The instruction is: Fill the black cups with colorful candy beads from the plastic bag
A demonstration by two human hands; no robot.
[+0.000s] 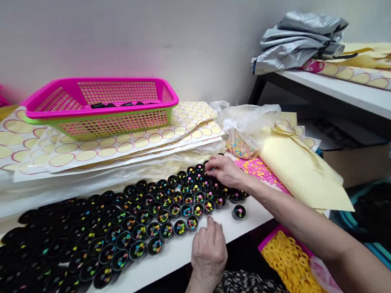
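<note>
Rows of small black cups (165, 230) holding tiny coloured beads or pellets stand close together on the white table. My right hand (225, 170) reaches over the far right end of the rows. Its fingers are pinched together above the cups, and anything between them is too small to make out. At the table's front edge is my left hand (209, 250), seemingly holding nothing, its fingers bent but slightly apart, near the closest cups. One lone cup (239, 212) with a few pellets sits right of the group, below my right forearm.
A pink and green basket (119, 122) with black pieces stands on sheets of printed circles (107, 152). Pink and orange pellets (258, 169) lie beside a clear bag (240, 144) and yellow paper (299, 168). Below is a bin of yellow rings (287, 260). A shelf (353, 90) juts in at right.
</note>
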